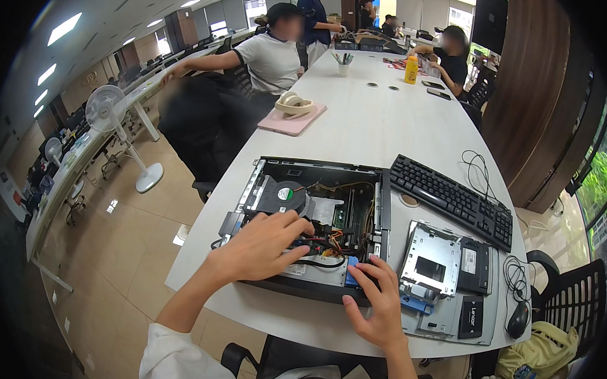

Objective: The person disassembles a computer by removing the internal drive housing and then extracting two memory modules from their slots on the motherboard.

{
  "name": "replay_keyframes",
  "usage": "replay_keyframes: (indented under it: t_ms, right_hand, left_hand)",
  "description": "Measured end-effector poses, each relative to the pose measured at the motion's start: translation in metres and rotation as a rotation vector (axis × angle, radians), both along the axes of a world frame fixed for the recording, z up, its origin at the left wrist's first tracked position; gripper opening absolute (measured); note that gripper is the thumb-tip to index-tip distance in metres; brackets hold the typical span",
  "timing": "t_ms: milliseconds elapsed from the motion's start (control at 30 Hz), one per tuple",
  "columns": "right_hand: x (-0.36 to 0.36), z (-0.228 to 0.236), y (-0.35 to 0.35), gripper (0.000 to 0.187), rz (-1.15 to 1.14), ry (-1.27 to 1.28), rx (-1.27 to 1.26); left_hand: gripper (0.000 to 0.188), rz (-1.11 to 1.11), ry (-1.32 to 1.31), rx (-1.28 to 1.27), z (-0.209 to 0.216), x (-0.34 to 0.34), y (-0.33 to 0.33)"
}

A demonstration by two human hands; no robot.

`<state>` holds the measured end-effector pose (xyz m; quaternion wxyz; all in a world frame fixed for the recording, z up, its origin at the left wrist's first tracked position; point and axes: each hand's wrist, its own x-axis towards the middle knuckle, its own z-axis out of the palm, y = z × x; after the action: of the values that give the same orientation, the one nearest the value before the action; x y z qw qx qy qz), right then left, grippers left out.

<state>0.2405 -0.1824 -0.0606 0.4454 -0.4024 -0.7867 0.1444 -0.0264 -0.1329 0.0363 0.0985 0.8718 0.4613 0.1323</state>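
An opened desktop computer case lies flat on the table in front of me. Inside are a black blower fan, a green circuit board and a tangle of coloured cables. My left hand reaches over the near left part of the case, fingers bent and thumb apart from the forefinger, close to the cables. Whether its fingertips touch them I cannot tell. At the near right edge, my right hand has its fingers spread, a fingertip at a blue plastic latch.
Right of the case lie a metal drive bracket, a black drive, a small black solid-state drive, a keyboard and a mouse. Headphones rest on a pink folder. A yellow bottle stands farther back; people sit beyond.
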Motion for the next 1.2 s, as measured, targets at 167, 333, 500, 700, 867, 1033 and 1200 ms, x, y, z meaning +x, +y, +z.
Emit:
replay_keyframes:
  t_ms: [167,333,500,700,867,1033,1200]
  right_hand:
    - [0.0,0.0,0.0,0.049,-0.002,0.008,-0.011]
    - [0.0,0.0,-0.001,0.049,0.0,0.02,-0.02]
    - [-0.001,-0.001,-0.003,0.05,-0.002,0.019,-0.02]
    - [0.001,-0.001,-0.001,0.05,-0.004,0.011,-0.024]
    - [-0.001,0.001,0.0,0.05,0.009,0.013,-0.023]
    - [0.002,-0.001,-0.001,0.049,-0.006,0.009,-0.023]
    - [0.0,0.0,-0.004,0.049,0.003,0.012,-0.023]
  left_hand:
    - [0.018,-0.027,-0.03,-0.007,0.014,-0.028,-0.007]
    - [0.014,-0.037,0.055,-0.068,0.006,-0.031,-0.004]
    - [0.017,-0.114,-0.032,-0.119,0.0,-0.028,0.003]
    - [0.02,-0.109,-0.168,-0.202,-0.002,-0.019,0.012]
    - [0.022,-0.127,-0.279,-0.137,-0.008,-0.015,0.024]
    - [0.018,-0.032,0.067,-0.202,0.014,-0.007,0.028]
    - [0.018,-0.081,0.107,-0.173,-0.003,-0.007,0.034]
